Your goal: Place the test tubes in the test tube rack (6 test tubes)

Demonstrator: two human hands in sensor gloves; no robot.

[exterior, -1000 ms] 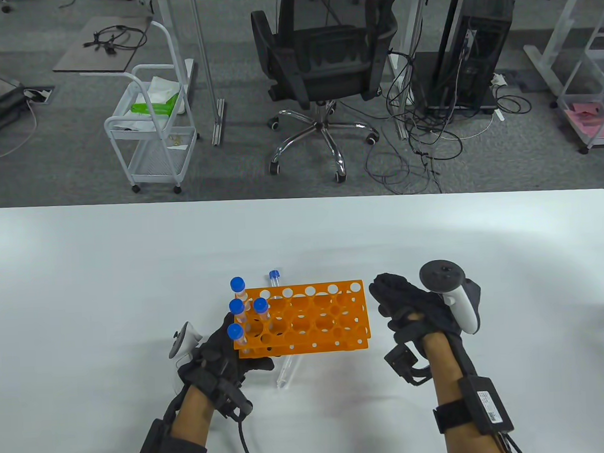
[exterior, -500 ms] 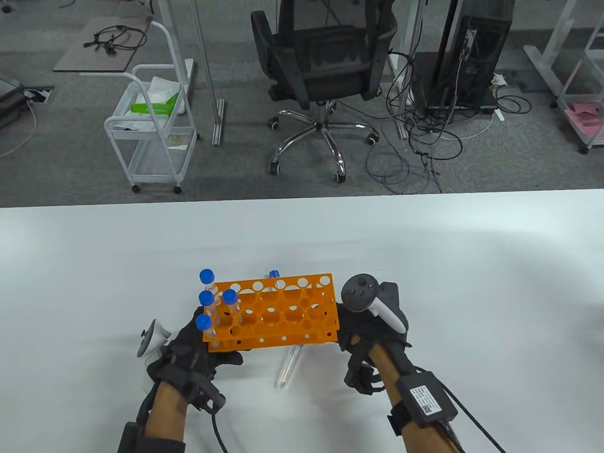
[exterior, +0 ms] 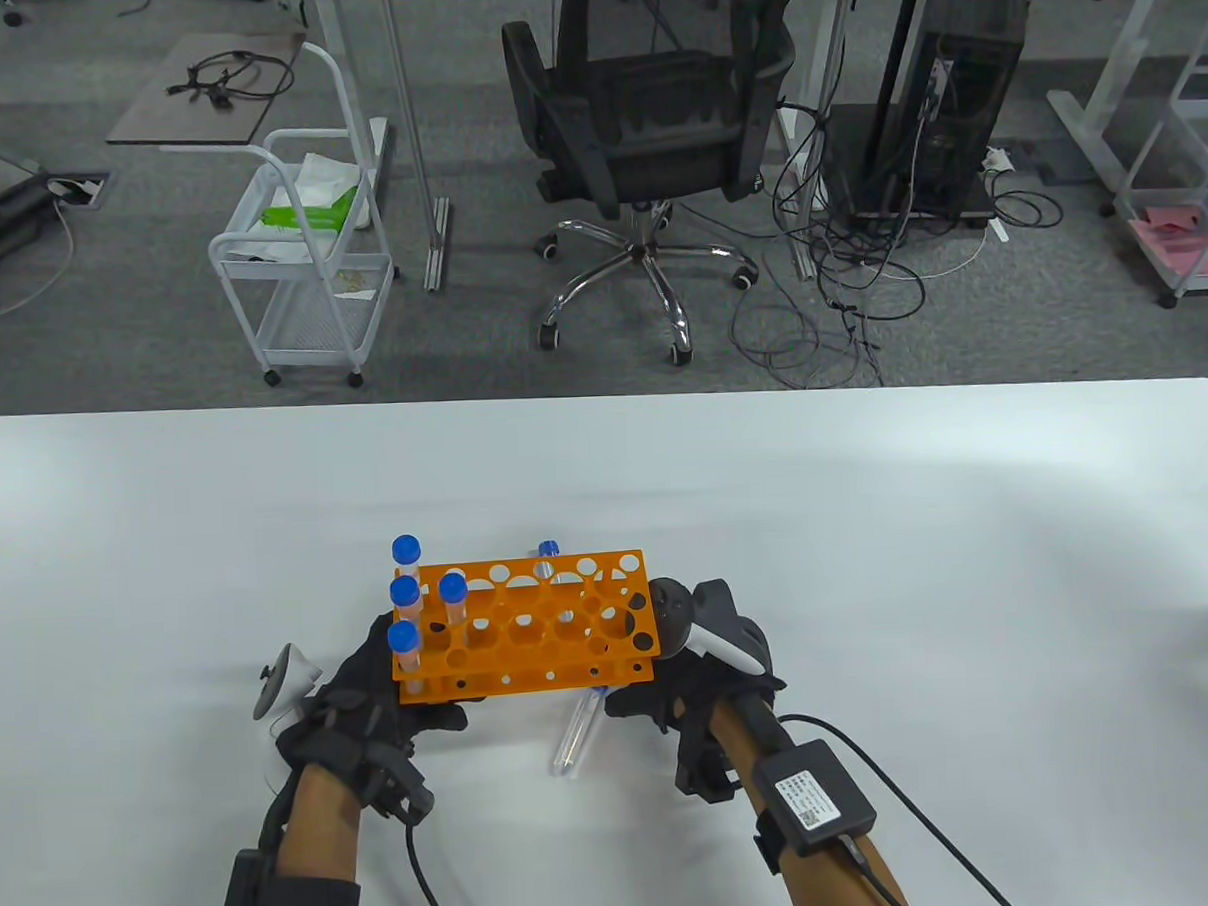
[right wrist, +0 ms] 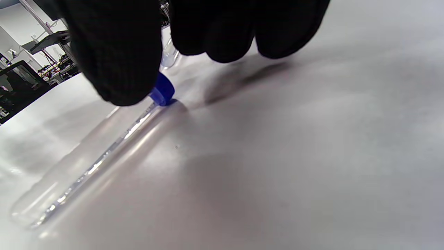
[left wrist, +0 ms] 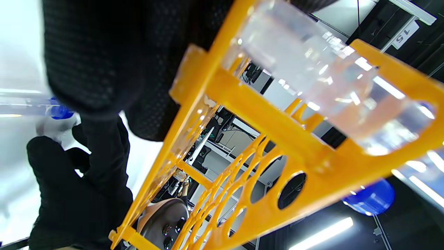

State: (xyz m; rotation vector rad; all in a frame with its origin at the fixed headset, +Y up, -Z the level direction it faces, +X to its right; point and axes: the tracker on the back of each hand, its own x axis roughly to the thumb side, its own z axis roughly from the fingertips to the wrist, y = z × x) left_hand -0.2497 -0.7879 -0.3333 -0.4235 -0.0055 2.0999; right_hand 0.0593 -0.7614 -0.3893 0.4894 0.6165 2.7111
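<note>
Fingers of my right hand reach down to the white table, and one black fingertip touches the blue cap of a clear test tube lying flat there. My other right fingers hang close together just past the cap, and I cannot tell if they grip the tube or only touch it. My left hand holds the left end of the orange rack, with my fingers wrapped on its edge. The rack looks lifted a bit off the table and tipped. Four test tubes with blue caps stand in the holes at the left end of the rack, close to my left hand. The tube on the table pokes out from under the near side of the rack, between my two hands. One more tube with a blue cap lies behind the rack, at its far side. Across the floor past the table stand a black chair and a white cart.
</note>
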